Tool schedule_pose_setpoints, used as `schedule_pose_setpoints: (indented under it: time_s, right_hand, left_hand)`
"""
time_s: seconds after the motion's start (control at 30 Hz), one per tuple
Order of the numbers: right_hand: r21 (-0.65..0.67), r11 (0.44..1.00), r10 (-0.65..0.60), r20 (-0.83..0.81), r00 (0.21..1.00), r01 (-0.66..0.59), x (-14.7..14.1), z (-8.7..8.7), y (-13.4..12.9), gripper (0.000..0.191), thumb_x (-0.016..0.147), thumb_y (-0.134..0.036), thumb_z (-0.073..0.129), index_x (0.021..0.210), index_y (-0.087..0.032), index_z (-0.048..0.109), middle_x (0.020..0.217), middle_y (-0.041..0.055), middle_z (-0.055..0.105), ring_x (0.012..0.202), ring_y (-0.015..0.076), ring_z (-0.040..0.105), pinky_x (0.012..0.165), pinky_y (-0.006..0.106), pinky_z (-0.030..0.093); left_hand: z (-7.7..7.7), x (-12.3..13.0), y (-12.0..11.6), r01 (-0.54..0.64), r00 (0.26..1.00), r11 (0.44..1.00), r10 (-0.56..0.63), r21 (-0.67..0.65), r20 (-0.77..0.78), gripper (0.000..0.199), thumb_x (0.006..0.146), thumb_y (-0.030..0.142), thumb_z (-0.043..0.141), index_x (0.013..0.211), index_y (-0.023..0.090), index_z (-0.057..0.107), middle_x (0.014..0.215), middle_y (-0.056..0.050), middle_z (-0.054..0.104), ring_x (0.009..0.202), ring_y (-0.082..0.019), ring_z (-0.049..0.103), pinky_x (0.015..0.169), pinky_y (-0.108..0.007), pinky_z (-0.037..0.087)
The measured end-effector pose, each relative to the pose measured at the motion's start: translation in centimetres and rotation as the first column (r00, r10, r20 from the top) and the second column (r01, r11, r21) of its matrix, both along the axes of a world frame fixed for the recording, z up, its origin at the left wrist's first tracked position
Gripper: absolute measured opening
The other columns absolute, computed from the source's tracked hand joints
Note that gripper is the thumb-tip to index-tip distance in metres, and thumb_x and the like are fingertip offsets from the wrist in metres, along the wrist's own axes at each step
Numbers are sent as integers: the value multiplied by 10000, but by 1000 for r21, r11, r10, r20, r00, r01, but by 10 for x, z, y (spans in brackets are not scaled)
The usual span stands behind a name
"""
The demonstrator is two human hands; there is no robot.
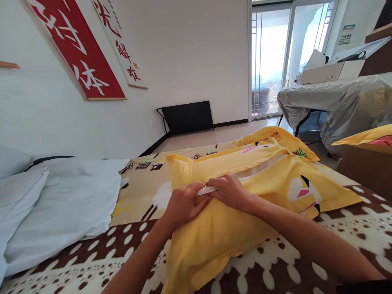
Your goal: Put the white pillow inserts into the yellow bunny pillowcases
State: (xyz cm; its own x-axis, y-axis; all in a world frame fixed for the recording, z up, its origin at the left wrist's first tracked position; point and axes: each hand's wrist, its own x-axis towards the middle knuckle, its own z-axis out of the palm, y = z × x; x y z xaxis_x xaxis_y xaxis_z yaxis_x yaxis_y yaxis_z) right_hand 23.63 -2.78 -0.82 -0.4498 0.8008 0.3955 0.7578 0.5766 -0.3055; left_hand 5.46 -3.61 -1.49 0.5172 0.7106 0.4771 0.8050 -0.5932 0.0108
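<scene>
A yellow pillowcase [220, 228] with printed cartoon faces lies in front of me, its near half plump and raised. A pale zipper strip [260, 168] runs along it, parted at the far right, where a whitish layer shows inside. My left hand [185, 204] is closed on the zipper edge near the pillowcase's left end. Right beside it, my right hand [229, 190] pinches the same strip, fingers curled over it. A short white length of zipper shows between the two hands. The slider itself is hidden by my fingers.
White pillows [76, 196] lie at the left on a brown-and-white spotted blanket [260, 273]. Another yellow cloth [275, 136] is bunched beyond the pillowcase. A cardboard box [366, 167] stands at the right, and a plastic-covered table [333, 92] behind it. A black folded panel [188, 117] leans against the wall.
</scene>
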Motion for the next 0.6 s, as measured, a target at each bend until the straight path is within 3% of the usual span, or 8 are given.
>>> schedule_pose_setpoints:
  time_s: [0.13, 0.23, 0.3, 0.4, 0.5, 0.6]
  right_hand:
    - [-166, 962, 231, 62, 971, -218, 17, 8, 6, 242, 812, -405, 587, 732, -183, 637, 698, 15, 632, 656, 135, 519, 580, 228, 279]
    - [-315, 907, 350, 195, 916, -280, 67, 12, 16, 298, 699, -450, 692, 686, -172, 584, 645, -25, 552, 617, 115, 459, 567, 219, 290]
    - [-307, 938, 257, 301, 918, -162, 116, 11, 26, 254, 669, -381, 711, 682, -174, 565, 663, -29, 540, 624, 118, 456, 570, 222, 297]
    - [-228, 965, -34, 377, 926, 128, 187, 7, 43, 219, 724, -351, 639, 631, -177, 544, 624, -17, 540, 608, 133, 478, 562, 234, 312]
    - [-107, 952, -234, 355, 905, 288, 225, 2, 56, 216, 793, -383, 571, 794, -169, 595, 730, 29, 620, 687, 175, 552, 597, 253, 346]
    - [47, 915, -394, 315, 864, 400, 227, -1, 63, 492, 835, -451, 523, 1198, -119, 511, 809, 105, 662, 773, 257, 603, 642, 300, 364]
  left_hand:
    - [-7, -16, -5, 27, 990, 1000, -28, -9, -137, 239, 892, 228, 376, 823, 196, 603, 705, -13, 627, 630, -151, 564, 554, -275, 358]
    - [-11, -30, -8, -44, 992, 998, 50, 52, -113, 254, 866, 190, 383, 863, 201, 637, 762, -40, 638, 714, -188, 579, 608, -291, 425]
    - [-15, -36, -6, -105, 994, 990, 107, 98, -13, 247, 854, 189, 401, 856, 201, 647, 884, -71, 653, 821, -215, 580, 705, -317, 469]
    - [-19, -34, 4, -151, 973, 986, 136, 70, 188, 217, 823, 171, 426, 886, 193, 632, 1022, -76, 664, 946, -220, 583, 807, -316, 470]
    - [-15, -20, 19, -202, 904, 979, 172, 35, 391, 155, 831, 200, 432, 758, 197, 569, 736, -14, 659, 701, -164, 591, 636, -245, 439]
    - [0, -7, 29, -284, 829, 954, 196, 92, 523, 200, 833, 205, 426, 634, 202, 449, 534, 35, 528, 496, -114, 469, 521, -219, 352]
